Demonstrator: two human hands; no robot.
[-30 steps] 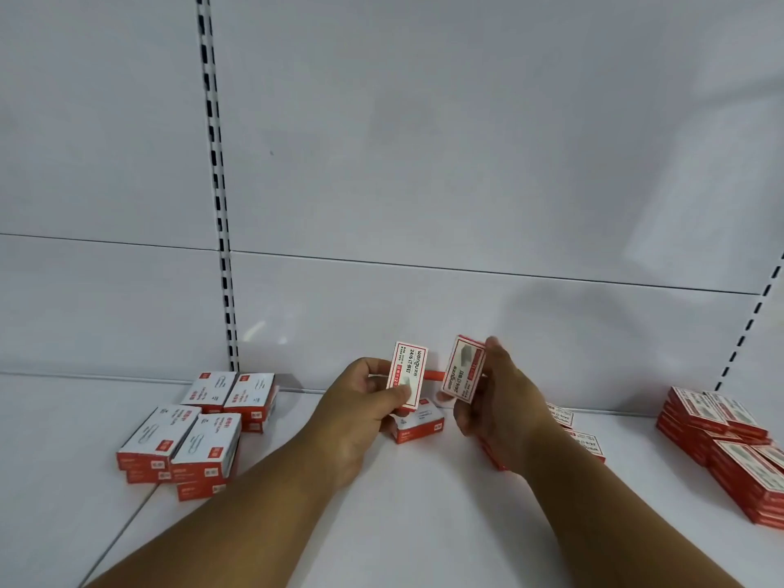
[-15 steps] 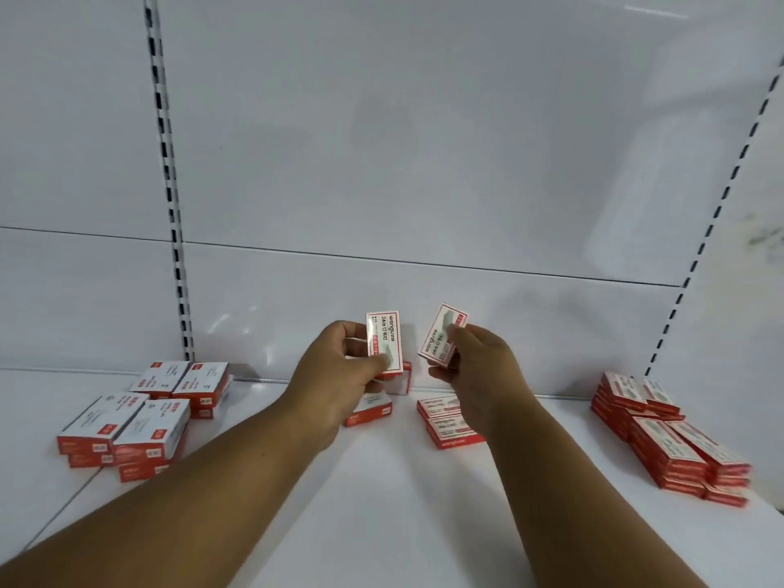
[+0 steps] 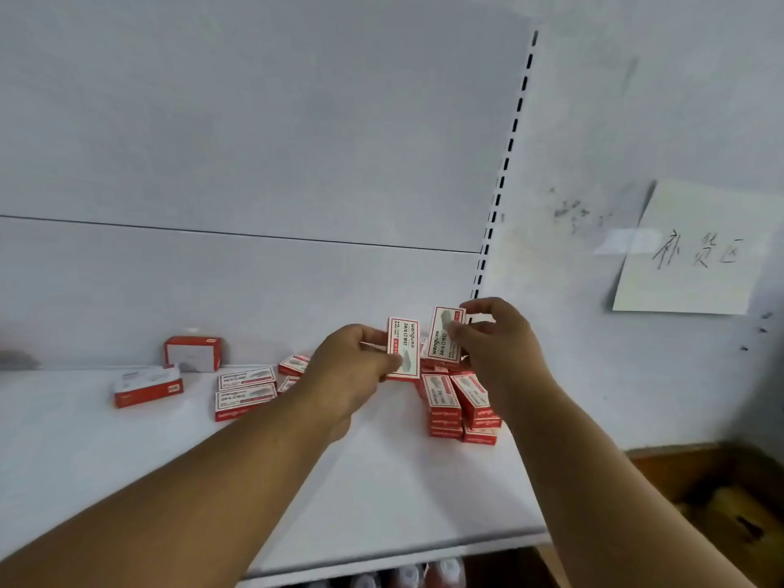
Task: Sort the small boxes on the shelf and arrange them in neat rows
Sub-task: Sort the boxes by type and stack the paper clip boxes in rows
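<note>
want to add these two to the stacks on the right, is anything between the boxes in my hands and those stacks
Nothing visible blocks them. The left hand holds one box and the right hand another box, both raised just above and behind the stacks at the shelf's right end. Only open air lies between.

We have a single head-worn view, looking forward and slightly down along both forearms at the white shelf (image 3: 127,451) and its back panel (image 3: 254,142). It sits close, the shelf's front edge near the frame's bottom.
</note>
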